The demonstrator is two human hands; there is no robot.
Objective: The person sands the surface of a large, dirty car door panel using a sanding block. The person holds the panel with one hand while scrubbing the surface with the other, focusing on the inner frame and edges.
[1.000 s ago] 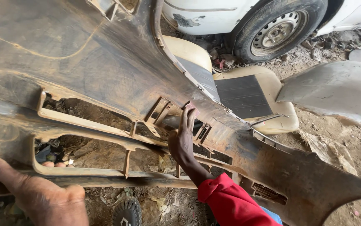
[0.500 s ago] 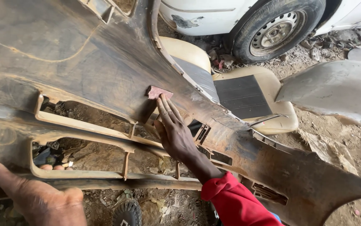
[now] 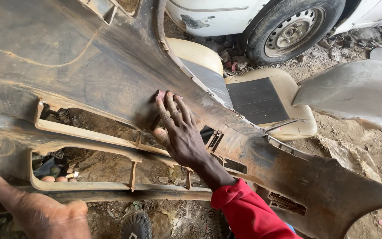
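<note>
Dirt ground lies under my big brown bumper. Nearest, my left hand grips its bottom edge, fingers curled through a hole. Further up, my right hand presses a small reddish pad flat on it. Beyond sit a tan seat and a wheel.

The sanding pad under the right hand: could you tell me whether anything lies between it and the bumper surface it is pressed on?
Nothing visible does. The right hand presses the small reddish sanding pad flat on the brown bumper, fingers on top of it. The left hand grips the bumper's lower edge, well away.
</note>
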